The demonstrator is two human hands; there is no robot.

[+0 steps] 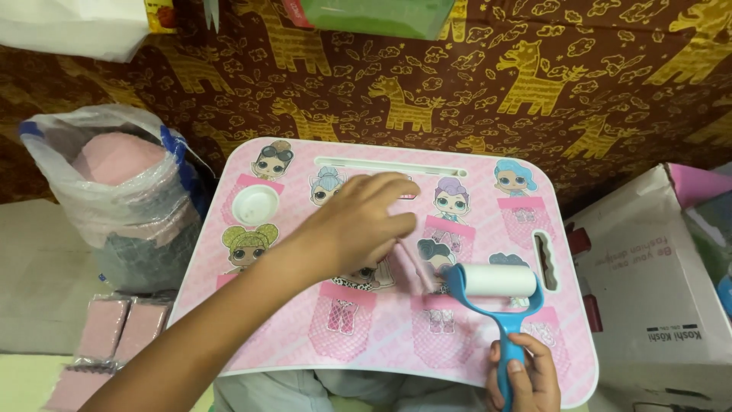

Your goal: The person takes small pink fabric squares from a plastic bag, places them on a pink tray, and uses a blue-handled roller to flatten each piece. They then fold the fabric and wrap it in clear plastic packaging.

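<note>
While the pink lap table (252,336) fills our view, our left hand (358,221) lies on it, fingers loosely curled over a thin pink strip (415,267), and our right hand (526,378) is clamped around the blue lint roller (499,294) beside it.

Two hands are seen: one left hand (358,225) and one right hand (526,378). One blue lint roller (499,297) is held in the right hand's fingers. One pink lap table (396,351) is seen under the fingers of both hands. One round cup hole (255,204) is counted to the left of the left fingers, and one long slot (389,164) just above them. One plastic bag (114,191) is seen far left of the fingers. One cardboard box (656,290) is seen to the right of the right fingers.
</note>
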